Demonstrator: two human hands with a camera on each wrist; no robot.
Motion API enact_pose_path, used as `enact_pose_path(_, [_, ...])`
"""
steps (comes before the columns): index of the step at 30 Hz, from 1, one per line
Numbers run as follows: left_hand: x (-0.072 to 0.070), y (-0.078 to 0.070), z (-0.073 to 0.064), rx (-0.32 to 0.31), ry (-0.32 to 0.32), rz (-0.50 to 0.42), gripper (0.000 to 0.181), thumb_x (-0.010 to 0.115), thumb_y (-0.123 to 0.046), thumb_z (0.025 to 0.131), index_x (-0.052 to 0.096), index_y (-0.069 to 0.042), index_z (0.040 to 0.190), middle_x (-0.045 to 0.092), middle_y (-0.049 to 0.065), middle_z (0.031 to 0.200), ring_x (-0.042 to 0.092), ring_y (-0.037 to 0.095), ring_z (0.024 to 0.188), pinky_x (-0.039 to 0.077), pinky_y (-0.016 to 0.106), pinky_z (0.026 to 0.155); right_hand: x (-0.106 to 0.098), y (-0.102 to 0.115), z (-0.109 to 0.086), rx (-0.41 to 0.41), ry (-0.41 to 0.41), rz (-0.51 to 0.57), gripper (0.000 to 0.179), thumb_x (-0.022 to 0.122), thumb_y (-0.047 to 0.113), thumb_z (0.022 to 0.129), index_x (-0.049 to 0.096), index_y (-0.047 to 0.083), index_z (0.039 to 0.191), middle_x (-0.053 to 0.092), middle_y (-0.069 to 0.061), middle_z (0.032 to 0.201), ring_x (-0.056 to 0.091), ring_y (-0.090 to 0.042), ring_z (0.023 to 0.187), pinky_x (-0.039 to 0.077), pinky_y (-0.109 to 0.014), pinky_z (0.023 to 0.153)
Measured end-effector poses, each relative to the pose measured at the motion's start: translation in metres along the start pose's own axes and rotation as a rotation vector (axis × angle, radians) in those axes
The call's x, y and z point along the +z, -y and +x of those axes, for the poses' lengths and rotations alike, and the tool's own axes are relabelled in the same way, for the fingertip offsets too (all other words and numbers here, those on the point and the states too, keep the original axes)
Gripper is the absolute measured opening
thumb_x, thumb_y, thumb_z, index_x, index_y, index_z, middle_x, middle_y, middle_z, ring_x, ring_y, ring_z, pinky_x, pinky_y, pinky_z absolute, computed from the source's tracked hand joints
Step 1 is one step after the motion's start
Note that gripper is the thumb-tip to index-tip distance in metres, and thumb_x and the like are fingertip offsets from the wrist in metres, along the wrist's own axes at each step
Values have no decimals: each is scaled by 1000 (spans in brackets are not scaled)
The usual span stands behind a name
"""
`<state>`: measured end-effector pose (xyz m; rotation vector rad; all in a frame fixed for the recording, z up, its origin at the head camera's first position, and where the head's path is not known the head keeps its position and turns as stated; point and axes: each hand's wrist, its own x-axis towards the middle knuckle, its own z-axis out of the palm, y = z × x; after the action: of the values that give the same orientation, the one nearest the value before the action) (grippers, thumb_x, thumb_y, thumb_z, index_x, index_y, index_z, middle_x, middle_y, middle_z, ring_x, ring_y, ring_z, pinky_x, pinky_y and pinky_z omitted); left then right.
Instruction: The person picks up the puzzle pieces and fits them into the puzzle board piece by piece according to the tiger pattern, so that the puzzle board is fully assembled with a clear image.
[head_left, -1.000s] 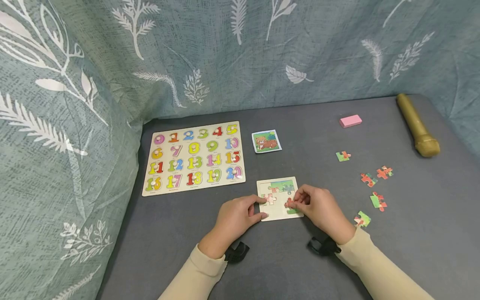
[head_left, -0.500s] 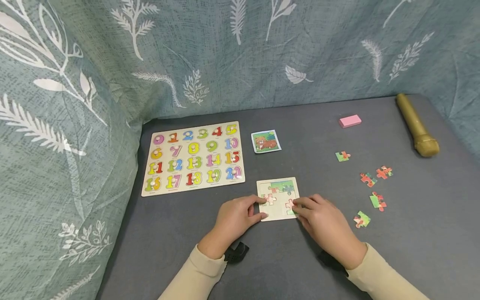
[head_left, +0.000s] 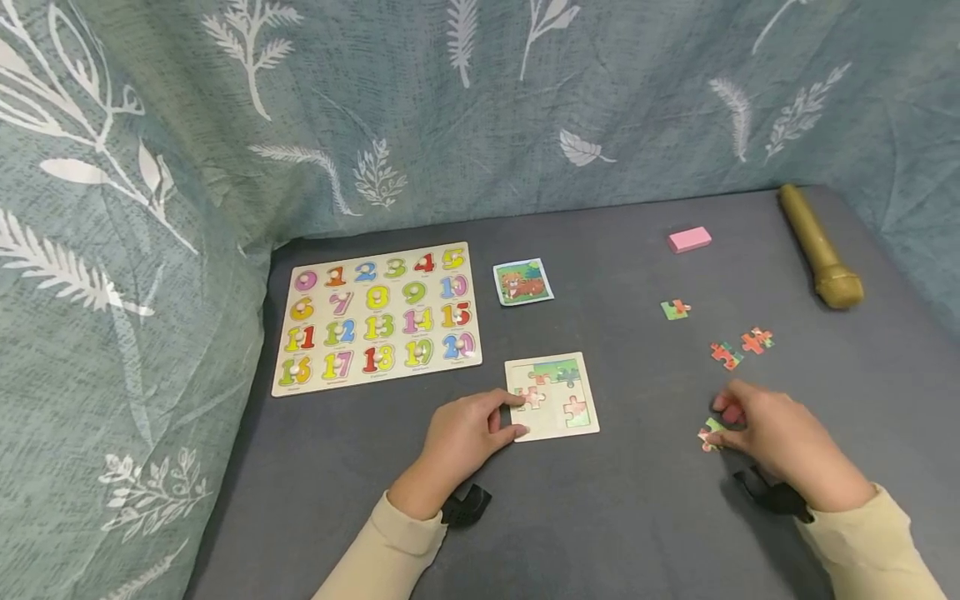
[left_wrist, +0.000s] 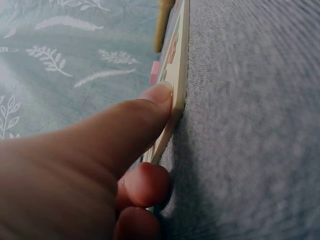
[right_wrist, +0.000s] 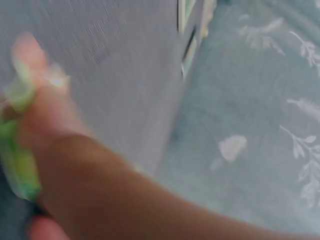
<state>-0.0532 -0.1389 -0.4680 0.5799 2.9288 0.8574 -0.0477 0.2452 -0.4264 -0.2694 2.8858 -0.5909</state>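
Note:
A small square wooden jigsaw board [head_left: 550, 425] lies on the dark cloth, with several picture pieces set in it. My left hand [head_left: 467, 432] grips its left edge; the left wrist view shows the thumb on top and curled fingers at the rim. At the lower right of the board sits a red-and-green jigsaw piece [head_left: 576, 410]. Off to the right, my right hand [head_left: 780, 437] pinches another jigsaw piece [head_left: 709, 434], green and red, between thumb and fingers. That piece shows blurred in the right wrist view, partly covered by the thumb.
Loose jigsaw pieces [head_left: 727, 356] lie beyond the right hand. A bear picture card [head_left: 523, 282] is behind the board, and a wooden number puzzle [head_left: 375, 317] to its left. Farther back are a pink block [head_left: 689, 240] and a gold microphone-shaped object [head_left: 821, 250]. Leaf-patterned curtain surrounds the table.
My right hand has left the piece at the board's lower right, moved right, and taken hold of a loose piece. The left hand keeps its grip on the board.

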Motion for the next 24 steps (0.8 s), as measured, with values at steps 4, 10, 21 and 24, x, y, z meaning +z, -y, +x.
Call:
enact_pose_path(4, [1, 0, 0, 9, -17, 5, 36, 89, -34, 86, 79, -21, 119, 43, -15, 62, 36, 2, 51, 29, 25, 51, 11, -8, -4, -79, 29, 132, 28, 92, 16, 80, 67, 11, 92, 57, 11, 77, 54, -2, 68, 46, -31, 65])
enact_pose_path(10, [1, 0, 1, -6, -2, -11, 35, 88, -33, 87, 78, -21, 118, 43, -15, 62, 37, 2, 51, 30, 25, 51, 10, 2, 12, -193, 103, 362, 10, 82, 9, 92, 72, 13, 91, 53, 10, 75, 53, -1, 68, 43, -24, 62])
enact_pose_path(21, [-5, -2, 6, -38, 44, -42, 32, 86, -33, 90, 75, -21, 117, 45, -14, 63, 39, 4, 51, 31, 26, 51, 15, 58, 60, -91, 141, 651, 8, 71, 5, 100, 73, -2, 104, 75, -10, 94, 70, -18, 82, 58, -30, 74])
enact_pose_path(24, [-4, -2, 4, -45, 51, -46, 32, 86, -33, 90, 76, -21, 117, 46, -14, 63, 39, 4, 51, 31, 26, 51, 21, 68, 67, -141, 165, 684, 7, 69, -1, 100, 72, -5, 104, 75, -12, 95, 71, -20, 80, 59, -31, 72])
